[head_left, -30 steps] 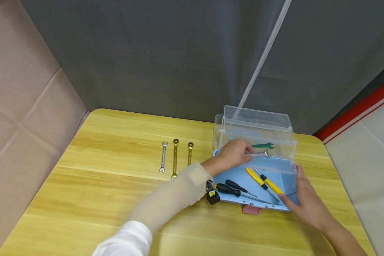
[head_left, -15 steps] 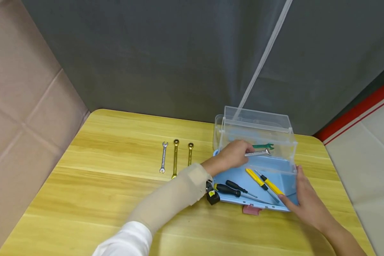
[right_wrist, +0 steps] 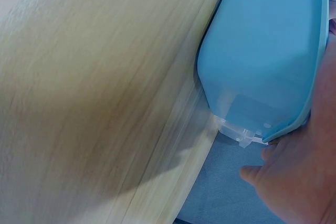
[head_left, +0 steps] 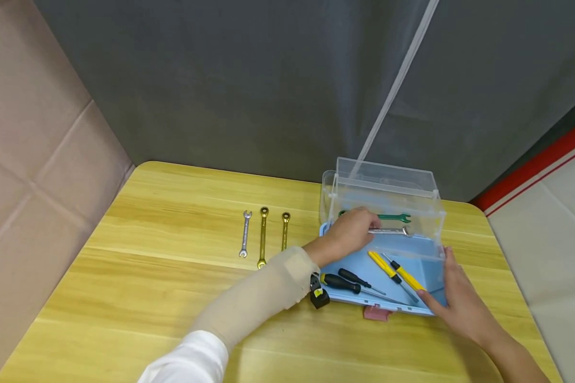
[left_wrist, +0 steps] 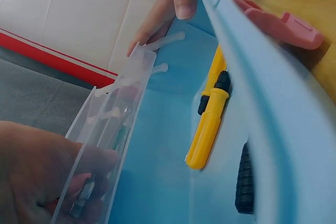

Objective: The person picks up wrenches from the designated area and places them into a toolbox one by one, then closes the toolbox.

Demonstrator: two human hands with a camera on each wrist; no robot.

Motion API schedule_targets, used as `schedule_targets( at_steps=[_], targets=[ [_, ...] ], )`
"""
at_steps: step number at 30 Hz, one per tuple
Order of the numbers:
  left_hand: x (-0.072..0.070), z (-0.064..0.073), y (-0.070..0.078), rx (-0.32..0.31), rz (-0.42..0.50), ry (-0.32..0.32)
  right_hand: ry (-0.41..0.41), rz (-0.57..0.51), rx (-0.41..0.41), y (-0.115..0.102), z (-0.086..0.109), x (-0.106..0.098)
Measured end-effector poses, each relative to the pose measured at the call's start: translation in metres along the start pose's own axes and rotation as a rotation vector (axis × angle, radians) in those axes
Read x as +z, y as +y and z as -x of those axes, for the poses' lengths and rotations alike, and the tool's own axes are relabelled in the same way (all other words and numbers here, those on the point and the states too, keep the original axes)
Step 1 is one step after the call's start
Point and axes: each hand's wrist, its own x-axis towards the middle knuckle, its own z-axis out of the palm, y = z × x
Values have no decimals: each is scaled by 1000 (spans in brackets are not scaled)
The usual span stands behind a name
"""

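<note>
My left hand (head_left: 351,231) reaches into the raised clear plastic tray (head_left: 428,221) of a blue toolbox (head_left: 333,255) and pinches a silver wrench (head_left: 393,231). Its near end is among the fingers, as the left wrist view also shows. Just behind it in the tray lies a green wrench (head_left: 395,217), partly hidden by the hand. At the box's right end, my right hand (head_left: 465,303) grips the wall, thumb on the inside and fingers outside. In the right wrist view this hand (right_wrist: 294,177) lies along the box rim.
Inside the box lie two yellow-handled tools (head_left: 409,276) and two black-handled screwdrivers (head_left: 342,283). A pink latch (head_left: 376,314) hangs at the front. Left of the box, a silver wrench (head_left: 245,234) and two gold wrenches (head_left: 263,236) rest on the wooden table (head_left: 172,276). A grey curtain (head_left: 220,90) stands behind.
The silver wrench in my left hand has shifted slightly right and down in the tray and lies more level. More of the green wrench shows. My right hand stays on the box.
</note>
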Motion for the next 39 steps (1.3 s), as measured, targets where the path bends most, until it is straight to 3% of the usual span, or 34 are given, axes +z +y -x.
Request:
schedule_targets(
  at_steps=[19,39],
  targets=[
    [5,4,0,-5,39,105,3,-5,1,0,0,0],
    [8,3,1,-75,-5,137,-16,-2,14,0,-1,-1]
  ],
)
